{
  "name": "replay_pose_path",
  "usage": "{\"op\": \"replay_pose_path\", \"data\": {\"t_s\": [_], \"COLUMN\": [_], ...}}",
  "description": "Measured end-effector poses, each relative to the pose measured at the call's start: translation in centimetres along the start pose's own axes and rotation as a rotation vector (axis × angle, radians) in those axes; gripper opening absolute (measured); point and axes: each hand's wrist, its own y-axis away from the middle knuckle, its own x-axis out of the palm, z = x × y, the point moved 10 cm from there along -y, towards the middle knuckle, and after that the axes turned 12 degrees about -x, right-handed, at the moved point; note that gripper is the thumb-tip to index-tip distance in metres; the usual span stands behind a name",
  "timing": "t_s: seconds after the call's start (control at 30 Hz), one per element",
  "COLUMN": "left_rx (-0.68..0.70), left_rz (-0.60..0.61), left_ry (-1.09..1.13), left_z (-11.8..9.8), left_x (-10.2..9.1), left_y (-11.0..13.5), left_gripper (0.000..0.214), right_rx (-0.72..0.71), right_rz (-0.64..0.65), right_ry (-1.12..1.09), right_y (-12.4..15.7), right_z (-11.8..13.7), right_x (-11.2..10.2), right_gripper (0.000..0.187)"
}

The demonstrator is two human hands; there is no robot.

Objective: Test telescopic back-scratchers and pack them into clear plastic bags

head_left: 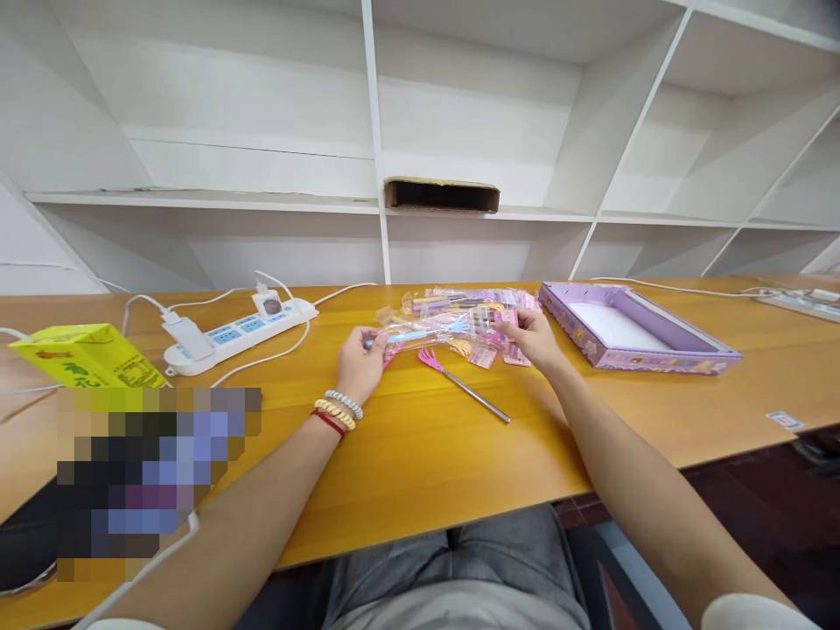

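Between my two hands stretches a clear plastic packet (430, 331) with a light blue back scratcher (410, 337) inside. My left hand (360, 360) pinches its left end, thumb on top. At the other end, the fingers of my right hand (533, 337) are closed on the packet's card end. Just below lies a loose pink back scratcher (465, 385) with a metal rod, its claw head toward my left hand. Several more wrapped packets (452, 299) are heaped behind my hands, partly hidden by the held one.
A purple open box (647, 359) stands to the right. On the left are a white power strip (242, 332) with cables, a yellow carton (88, 354) and a blurred-out patch. White shelves (262, 206) rise behind the table (407, 455), holding a cardboard box (441, 194).
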Motion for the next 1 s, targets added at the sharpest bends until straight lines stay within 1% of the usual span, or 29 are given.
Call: {"op": "replay_pose_path", "data": {"t_s": [0.03,0.07,0.13,0.2,0.27,0.33,0.4,0.5,0.63,0.7,0.83,1.0], "left_rx": [0.008,0.014,0.016,0.003,-0.008,-0.007,-0.003,-0.001,-0.011,-0.020,-0.025,-0.027], "left_rz": [0.003,0.011,0.036,0.071,0.100,0.119,0.133,0.150,0.157,0.156,0.155,0.188], "left_ry": [-0.005,-0.010,0.000,0.039,0.087,0.119,0.131,0.140,0.162,0.167,0.170,0.202], "left_z": [-0.2,-0.5,-0.9,-1.1,-1.1,-1.0,-0.9,-0.7,-0.7,-0.7,-0.8,-0.7], "left_x": [0.1,0.2,0.6,1.0,1.4,1.6,1.7,1.8,1.9,1.9,1.8,2.0], "left_y": [0.2,0.3,0.7,1.0,1.1,1.1,1.0,1.0,1.2,1.3,1.4,1.2], "left_gripper": [0.017,0.016,0.014,0.014,0.016,0.018,0.018,0.019,0.022,0.023,0.022,0.022], "right_rx": [-0.037,-0.069,-0.131,-0.197,-0.249,-0.263,-0.245,-0.186,-0.043,0.038,0.136,0.156], "right_rz": [-0.075,-0.118,-0.140,-0.134,-0.157,-0.192,-0.206,-0.187,-0.113,-0.127,-0.197,-0.265], "right_ry": [0.094,0.190,0.338,0.412,0.443,0.442,0.446,0.507,0.578,0.580,0.514,0.292], "right_y": [0.0,0.1,0.3,0.4,0.6,0.7,0.6,0.4,0.4,0.6,0.9,0.8], "right_z": [0.3,0.5,0.9,1.2,1.5,1.4,1.1,0.5,-0.4,-0.8,-1.2,-2.5], "right_x": [-0.5,-0.7,-0.3,0.4,0.8,0.8,0.7,0.5,0.2,-0.3,-1.4,-1.8], "right_gripper": [0.022,0.023,0.024,0.024,0.023,0.022,0.022,0.021,0.024,0.025,0.025,0.024]}}
